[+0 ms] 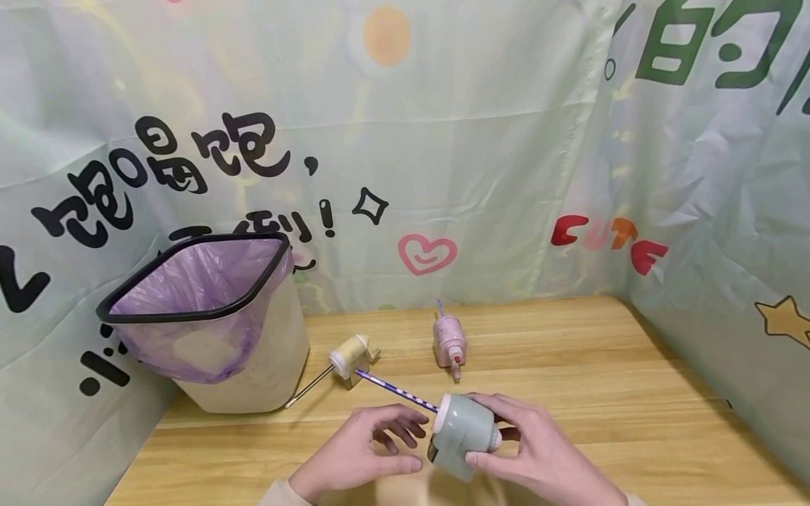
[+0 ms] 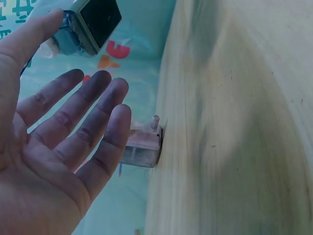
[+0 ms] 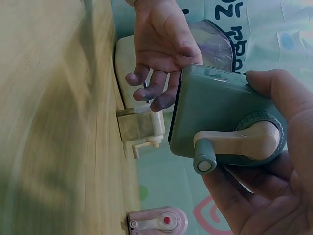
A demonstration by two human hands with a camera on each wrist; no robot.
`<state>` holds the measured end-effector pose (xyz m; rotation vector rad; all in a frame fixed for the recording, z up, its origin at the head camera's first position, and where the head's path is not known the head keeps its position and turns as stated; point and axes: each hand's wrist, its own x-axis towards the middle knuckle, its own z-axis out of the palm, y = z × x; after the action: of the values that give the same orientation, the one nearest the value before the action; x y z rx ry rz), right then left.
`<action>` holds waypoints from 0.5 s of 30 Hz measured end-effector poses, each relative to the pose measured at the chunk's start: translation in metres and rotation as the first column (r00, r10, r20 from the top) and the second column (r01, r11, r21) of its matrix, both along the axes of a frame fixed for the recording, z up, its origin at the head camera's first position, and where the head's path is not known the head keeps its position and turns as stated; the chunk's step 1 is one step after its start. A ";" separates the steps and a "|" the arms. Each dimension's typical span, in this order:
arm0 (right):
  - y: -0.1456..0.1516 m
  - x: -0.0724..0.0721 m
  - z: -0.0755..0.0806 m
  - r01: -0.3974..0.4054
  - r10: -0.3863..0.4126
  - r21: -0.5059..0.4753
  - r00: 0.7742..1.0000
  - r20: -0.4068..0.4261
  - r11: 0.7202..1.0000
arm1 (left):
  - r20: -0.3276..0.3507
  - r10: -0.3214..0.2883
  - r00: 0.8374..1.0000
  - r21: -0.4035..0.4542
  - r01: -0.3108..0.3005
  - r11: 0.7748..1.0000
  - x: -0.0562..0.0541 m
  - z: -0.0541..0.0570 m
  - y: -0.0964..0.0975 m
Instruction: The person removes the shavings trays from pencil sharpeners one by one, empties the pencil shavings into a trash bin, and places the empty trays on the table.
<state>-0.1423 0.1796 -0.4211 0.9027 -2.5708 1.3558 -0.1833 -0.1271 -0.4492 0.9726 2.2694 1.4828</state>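
Observation:
My right hand [image 1: 538, 443] grips a grey-green crank pencil sharpener [image 1: 467, 429] above the front of the table, thumb on one side and fingers on the other. Out of the sharpener's pale front sticks a blue pencil [image 1: 399, 391] with white spots, pointing up and left. In the right wrist view the pale crank [image 3: 239, 141] faces the camera. Beside the sharpener, my left hand [image 1: 373, 446] has its fingers loosely spread and holds nothing; a small gap separates it from the sharpener. The left wrist view shows the left palm [image 2: 54, 161] turned up.
A cream sharpener [image 1: 351, 353] with a pencil [image 1: 310, 386] in it stands left of centre on the wooden table [image 1: 569, 365]. Farther back is a pink sharpener [image 1: 450, 336], also holding a pencil. A bin [image 1: 278, 351] with a purple liner stands at left. Printed cloth [image 1: 481, 154] hangs behind.

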 end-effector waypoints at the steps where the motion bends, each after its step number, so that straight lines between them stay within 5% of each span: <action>1: 0.000 0.000 0.000 -0.001 0.001 0.001 1.000 -0.002 1.000 | -0.004 -0.005 1.000 0.001 0.005 1.000 0.000 0.000 0.000; 15: -0.001 0.003 0.002 -0.020 0.017 0.063 0.999 0.043 0.998 | -0.013 -0.036 0.999 0.027 0.036 0.999 0.003 0.000 0.009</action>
<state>-0.1398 0.1781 -0.4193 0.9195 -2.6578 1.3195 -0.1808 -0.1182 -0.4492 1.0278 2.2340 1.5006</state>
